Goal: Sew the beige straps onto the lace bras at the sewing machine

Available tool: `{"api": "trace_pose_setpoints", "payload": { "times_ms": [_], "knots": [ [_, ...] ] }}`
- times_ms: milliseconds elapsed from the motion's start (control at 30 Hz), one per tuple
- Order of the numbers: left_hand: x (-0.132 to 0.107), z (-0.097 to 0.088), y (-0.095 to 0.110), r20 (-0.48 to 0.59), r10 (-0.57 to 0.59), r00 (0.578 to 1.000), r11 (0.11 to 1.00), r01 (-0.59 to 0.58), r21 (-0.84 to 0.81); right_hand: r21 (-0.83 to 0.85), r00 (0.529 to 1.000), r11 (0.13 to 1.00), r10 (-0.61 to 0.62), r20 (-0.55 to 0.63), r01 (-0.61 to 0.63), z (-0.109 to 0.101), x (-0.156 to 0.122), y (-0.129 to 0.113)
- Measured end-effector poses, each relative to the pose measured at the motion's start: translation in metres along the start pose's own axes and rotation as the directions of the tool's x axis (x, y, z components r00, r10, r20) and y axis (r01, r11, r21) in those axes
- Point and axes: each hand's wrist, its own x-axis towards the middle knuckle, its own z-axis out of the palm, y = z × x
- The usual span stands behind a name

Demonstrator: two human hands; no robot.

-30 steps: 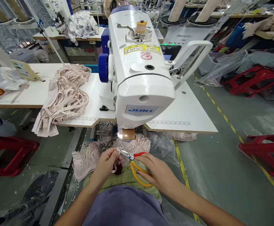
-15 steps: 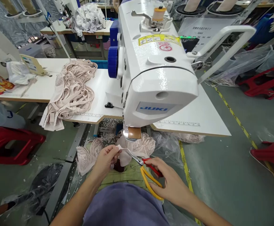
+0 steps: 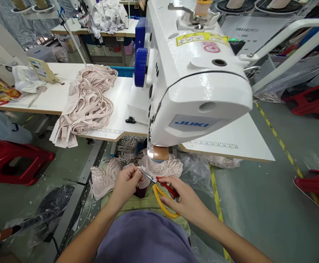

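My left hand [image 3: 128,182] is closed, its thumb and fingers pinching an edge of a beige lace bra [image 3: 104,179]. The bra lies across my lap, with more of its lace cups showing to the right, below the sewing machine head. My right hand [image 3: 185,197] grips a pair of scissors [image 3: 153,179] with one red and one yellow handle. The blades point up and left, their tips at the pinched fabric beside my left fingertips. The blades look nearly closed, and the exact spot they touch is too small to make out.
A white JUKI sewing machine [image 3: 200,106] stands right above my hands. On the white table [image 3: 123,98] to its left lies a pile of beige bras [image 3: 86,102]. Red stools [image 3: 17,160] stand on both sides. Clear plastic [image 3: 195,171] hangs below the table edge.
The scissors have moved left and slightly up, bringing their tips to my left fingertips. Their handles have drawn closer together. The whole view has shifted slightly.
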Motion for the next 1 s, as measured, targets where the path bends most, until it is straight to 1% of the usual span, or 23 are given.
{"api": "trace_pose_setpoints", "payload": {
  "times_ms": [133, 267, 367, 467, 533, 567, 600, 667, 700, 733, 800, 833, 867, 900, 933, 967, 1000],
  "knots": [
    [0.000, -0.003, -0.004, -0.018, 0.016, 1.000, 1.000, -0.015, 0.025, 0.024, 1.000, 1.000, -0.002, 0.006, 0.002, -0.002, 0.000, 0.003],
    [-0.001, 0.000, -0.004, -0.032, 0.008, 0.999, 1.000, -0.008, -0.002, 0.033, 1.000, 0.999, 0.005, 0.006, -0.006, -0.004, -0.003, 0.004],
    [-0.001, 0.006, -0.004, -0.036, -0.011, 0.999, 0.997, 0.008, -0.078, -0.002, 0.999, 1.000, 0.015, -0.033, -0.015, -0.007, -0.010, 0.008],
    [-0.001, 0.012, -0.005, -0.037, -0.057, 0.998, 0.977, 0.048, -0.209, -0.077, 0.996, 0.996, 0.043, -0.072, -0.049, -0.017, -0.023, 0.021],
    [0.000, 0.015, -0.006, -0.025, -0.094, 0.995, 0.950, 0.082, -0.302, -0.167, 0.993, 0.983, 0.063, -0.099, -0.079, -0.031, -0.028, 0.036],
    [0.001, 0.016, -0.006, -0.011, -0.108, 0.994, 0.935, 0.098, -0.340, -0.231, 0.987, 0.967, 0.075, -0.143, -0.107, -0.041, -0.027, 0.046],
    [0.002, 0.017, -0.007, 0.005, -0.119, 0.993, 0.921, 0.112, -0.372, -0.303, 0.974, 0.941, 0.084, -0.212, -0.148, -0.053, -0.023, 0.058],
    [0.005, 0.018, -0.007, 0.039, -0.128, 0.991, 0.900, 0.133, -0.414, -0.448, 0.919, 0.855, 0.078, -0.387, -0.261, -0.081, -0.006, 0.082],
    [0.007, 0.019, -0.006, 0.056, -0.130, 0.990, 0.894, 0.141, -0.424, -0.508, 0.890, 0.804, 0.057, -0.452, -0.309, -0.096, 0.005, 0.093],
    [0.008, 0.019, -0.004, 0.072, -0.130, 0.989, 0.892, 0.148, -0.428, -0.568, 0.881, 0.757, 0.022, -0.473, -0.324, -0.109, 0.015, 0.102],
    [0.009, 0.017, 0.002, 0.119, -0.138, 0.983, 0.894, 0.176, -0.411, -0.680, 0.883, 0.675, -0.087, -0.461, -0.288, -0.128, 0.033, 0.110],
    [0.009, 0.015, 0.005, 0.157, -0.150, 0.976, 0.899, 0.201, -0.390, -0.714, 0.870, 0.647, -0.156, -0.468, -0.268, -0.130, 0.038, 0.107],
    [0.008, 0.013, 0.009, 0.203, -0.167, 0.965, 0.903, 0.232, -0.361, -0.732, 0.847, 0.639, -0.233, -0.478, -0.238, -0.125, 0.040, 0.099],
    [0.007, 0.011, 0.012, 0.255, -0.187, 0.949, 0.908, 0.266, -0.325, -0.732, 0.814, 0.652, -0.305, -0.494, -0.199, -0.115, 0.041, 0.088],
    [0.007, 0.009, 0.014, 0.312, -0.209, 0.927, 0.911, 0.301, -0.282, -0.714, 0.780, 0.687, -0.372, -0.502, -0.132, -0.099, 0.039, 0.075],
    [0.007, 0.009, 0.016, 0.371, -0.234, 0.899, 0.913, 0.334, -0.234, -0.694, 0.796, 0.719, -0.437, -0.419, 0.029, -0.079, 0.036, 0.061],
    [0.007, 0.009, 0.016, 0.424, -0.258, 0.868, 0.914, 0.361, -0.183, -0.644, 0.831, 0.735, -0.482, -0.275, 0.213, -0.057, 0.033, 0.048]
  ]
}}
